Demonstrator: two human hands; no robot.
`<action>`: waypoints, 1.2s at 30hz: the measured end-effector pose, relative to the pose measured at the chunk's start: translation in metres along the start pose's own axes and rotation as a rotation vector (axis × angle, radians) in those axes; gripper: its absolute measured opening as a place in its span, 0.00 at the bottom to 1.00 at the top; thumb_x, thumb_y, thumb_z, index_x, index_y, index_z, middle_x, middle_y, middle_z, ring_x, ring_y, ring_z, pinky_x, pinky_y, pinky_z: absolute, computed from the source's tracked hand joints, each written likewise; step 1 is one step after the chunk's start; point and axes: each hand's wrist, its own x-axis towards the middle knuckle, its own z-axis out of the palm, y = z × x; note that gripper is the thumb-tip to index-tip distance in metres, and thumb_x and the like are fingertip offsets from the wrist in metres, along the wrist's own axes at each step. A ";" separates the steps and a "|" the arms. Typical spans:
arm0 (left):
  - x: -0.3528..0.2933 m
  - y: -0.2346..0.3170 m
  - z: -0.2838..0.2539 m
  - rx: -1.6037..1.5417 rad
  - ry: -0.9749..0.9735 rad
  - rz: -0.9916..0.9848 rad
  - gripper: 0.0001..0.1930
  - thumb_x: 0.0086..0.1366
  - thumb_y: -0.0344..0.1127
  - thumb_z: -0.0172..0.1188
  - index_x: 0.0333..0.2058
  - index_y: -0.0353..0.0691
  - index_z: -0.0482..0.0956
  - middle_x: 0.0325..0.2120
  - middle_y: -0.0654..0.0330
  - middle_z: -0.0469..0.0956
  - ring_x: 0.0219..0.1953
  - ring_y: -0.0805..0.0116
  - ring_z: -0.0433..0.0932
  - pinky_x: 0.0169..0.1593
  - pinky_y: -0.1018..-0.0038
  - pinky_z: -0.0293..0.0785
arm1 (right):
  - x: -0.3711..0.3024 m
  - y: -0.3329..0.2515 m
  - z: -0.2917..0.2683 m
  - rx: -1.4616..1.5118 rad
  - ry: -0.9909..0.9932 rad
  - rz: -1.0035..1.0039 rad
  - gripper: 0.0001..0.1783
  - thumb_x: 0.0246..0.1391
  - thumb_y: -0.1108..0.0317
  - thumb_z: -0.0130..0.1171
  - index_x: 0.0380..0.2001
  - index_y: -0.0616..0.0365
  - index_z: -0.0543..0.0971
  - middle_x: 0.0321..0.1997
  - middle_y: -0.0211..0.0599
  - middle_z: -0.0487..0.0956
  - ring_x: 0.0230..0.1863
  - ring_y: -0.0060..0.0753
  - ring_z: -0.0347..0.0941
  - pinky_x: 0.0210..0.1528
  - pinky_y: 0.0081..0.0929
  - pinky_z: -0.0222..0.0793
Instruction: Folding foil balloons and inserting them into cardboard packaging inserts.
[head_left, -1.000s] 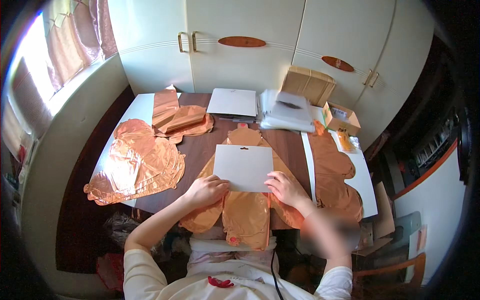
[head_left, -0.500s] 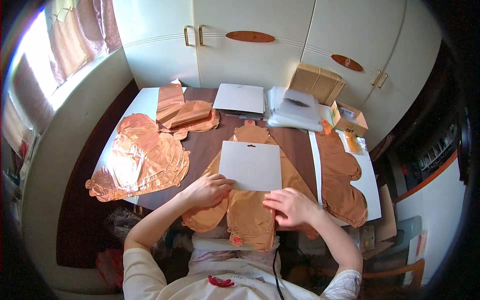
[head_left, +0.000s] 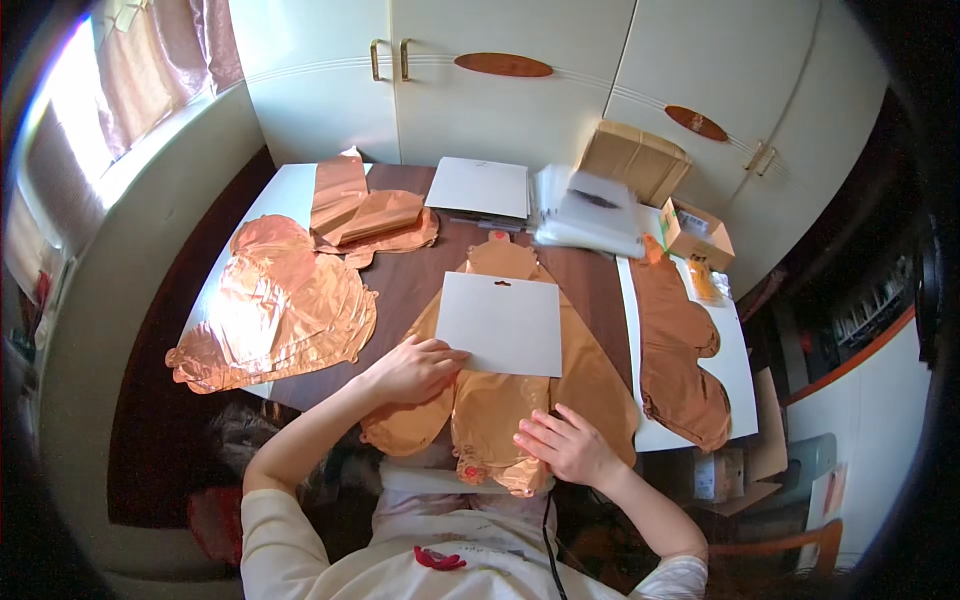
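A flat copper-coloured foil balloon [head_left: 500, 420] is spread before me, its lower end reaching over the table's near edge. On its middle lies a white card [head_left: 500, 325] with a small hang hole at the top. My left hand [head_left: 418, 370] rests on the foil at the card's lower left corner, fingers laid flat and touching the card's edge. Below the card's lower right, my right hand [head_left: 568, 447] lies with fingers stretched out over the right edge of the foil's lower part. Nothing shows between the fingers of either hand.
More copper foil balloons lie at the left [head_left: 280, 310], and a folded foil piece [head_left: 385, 220] sits behind them. Another foil balloon [head_left: 685, 360] is at the right. White cards [head_left: 480, 185], clear plastic bags [head_left: 590, 215] and a small open box [head_left: 695, 235] stand along the back.
My right hand has moved off the card's lower right corner, down toward me along the foil, with its fingers straighter. My left hand stays by the card.
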 end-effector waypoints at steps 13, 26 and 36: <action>0.001 0.006 -0.020 0.001 -0.135 0.013 0.25 0.47 0.41 0.61 0.46 0.42 0.73 0.50 0.61 0.71 0.50 0.64 0.69 0.51 0.64 0.63 | 0.017 0.018 -0.005 0.324 0.201 0.112 0.15 0.48 0.70 0.54 0.42 0.51 0.77 0.42 0.34 0.79 0.45 0.35 0.75 0.49 0.37 0.70; 0.011 0.008 0.005 -0.101 0.099 -0.187 0.10 0.55 0.39 0.58 0.24 0.38 0.75 0.29 0.60 0.76 0.39 0.60 0.73 0.41 0.64 0.70 | 0.072 0.098 0.000 0.991 0.079 0.841 0.19 0.58 0.58 0.52 0.19 0.61 0.73 0.19 0.20 0.66 0.24 0.12 0.59 0.23 0.19 0.54; 0.017 0.011 0.008 -0.171 0.221 -0.223 0.10 0.53 0.37 0.59 0.20 0.35 0.76 0.28 0.55 0.78 0.33 0.56 0.75 0.39 0.66 0.72 | 0.045 0.104 0.033 0.617 -0.150 0.655 0.40 0.39 0.45 0.67 0.50 0.60 0.69 0.50 0.50 0.70 0.53 0.45 0.67 0.54 0.35 0.62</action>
